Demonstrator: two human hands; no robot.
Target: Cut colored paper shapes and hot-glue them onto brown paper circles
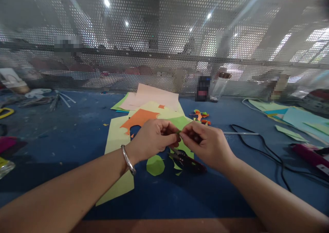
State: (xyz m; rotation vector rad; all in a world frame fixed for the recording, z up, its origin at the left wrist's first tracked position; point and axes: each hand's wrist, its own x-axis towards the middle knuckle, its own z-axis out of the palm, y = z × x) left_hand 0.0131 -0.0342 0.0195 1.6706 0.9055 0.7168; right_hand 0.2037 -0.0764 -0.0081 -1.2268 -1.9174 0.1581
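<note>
My left hand point(160, 135), with a silver bangle at its wrist, and my right hand point(205, 142) meet fingertip to fingertip over the table. Both are closed in a pinch on a small green paper piece point(179, 132), mostly hidden by the fingers. Below them lies a pair of dark-handled scissors point(191, 162), blades toward the left. A roughly round green paper cutout point(155, 165) rests left of the scissors, with small green scraps point(178, 173) nearby. Behind my left hand is a cut orange paper sheet point(141, 119); a green sheet point(183, 122) lies behind the fingertips.
Pale yellow paper point(114, 133) and pink sheets point(156, 96) spread across the blue table point(77, 157). Orange and green scraps point(202, 115) lie beyond my right hand. A black cord point(273, 154) and a magenta tool point(311, 157) are at right. A perforated metal screen point(154, 30) stands behind.
</note>
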